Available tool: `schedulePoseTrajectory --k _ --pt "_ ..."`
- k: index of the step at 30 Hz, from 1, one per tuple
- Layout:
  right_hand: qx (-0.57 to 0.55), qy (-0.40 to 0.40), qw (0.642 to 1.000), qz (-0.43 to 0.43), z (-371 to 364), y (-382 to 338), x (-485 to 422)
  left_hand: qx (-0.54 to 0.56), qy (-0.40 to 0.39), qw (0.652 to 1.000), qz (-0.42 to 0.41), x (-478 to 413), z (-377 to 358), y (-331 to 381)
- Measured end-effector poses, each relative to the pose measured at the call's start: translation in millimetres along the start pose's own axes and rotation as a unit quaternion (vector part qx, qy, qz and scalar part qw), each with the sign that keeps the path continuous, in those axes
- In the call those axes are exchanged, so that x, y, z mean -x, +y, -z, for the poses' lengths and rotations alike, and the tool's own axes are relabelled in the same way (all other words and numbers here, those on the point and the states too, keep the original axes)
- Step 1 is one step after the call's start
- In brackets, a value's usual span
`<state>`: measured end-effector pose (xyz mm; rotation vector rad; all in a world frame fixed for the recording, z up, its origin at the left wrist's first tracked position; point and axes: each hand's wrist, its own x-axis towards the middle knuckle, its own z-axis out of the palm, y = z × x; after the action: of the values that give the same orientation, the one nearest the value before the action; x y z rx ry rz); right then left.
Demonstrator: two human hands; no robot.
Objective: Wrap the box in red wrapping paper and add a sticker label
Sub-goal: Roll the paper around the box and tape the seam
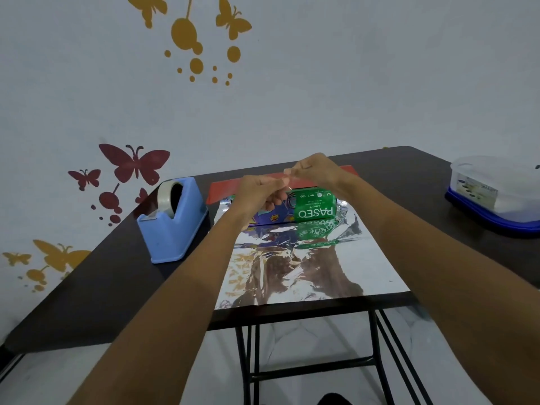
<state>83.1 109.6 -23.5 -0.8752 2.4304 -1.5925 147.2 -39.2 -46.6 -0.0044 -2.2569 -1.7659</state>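
A green and purple tissue box lies on a sheet of wrapping paper, silver side up, its red face showing as a strip along the far edge. Both my hands are raised above the box. My left hand and my right hand meet fingertip to fingertip, pinching something small and clear, probably a piece of tape, too small to tell for sure.
A blue tape dispenser with a clear roll stands left of the paper on the dark table. A lidded plastic container on a blue base sits at the far right. The table's front edge is near me.
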Motion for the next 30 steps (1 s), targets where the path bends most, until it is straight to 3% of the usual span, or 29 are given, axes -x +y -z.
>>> schedulePoseTrajectory --k 6,13,24,30 --pt "0.134 0.109 0.985 0.024 -6 0 -10 0.106 0.093 0.990 0.029 0 -16 -5" --pt "0.212 0.167 0.962 0.048 -6 2 -12 0.059 0.123 0.991 -0.005 0 -25 -10" --pt "0.282 0.155 0.944 0.068 -2 -1 -17 -0.014 0.067 0.997 -0.022 5 -13 -5" --pt "0.279 0.161 0.943 0.083 -3 -5 -16 0.046 0.089 0.993 0.065 8 -15 -7"
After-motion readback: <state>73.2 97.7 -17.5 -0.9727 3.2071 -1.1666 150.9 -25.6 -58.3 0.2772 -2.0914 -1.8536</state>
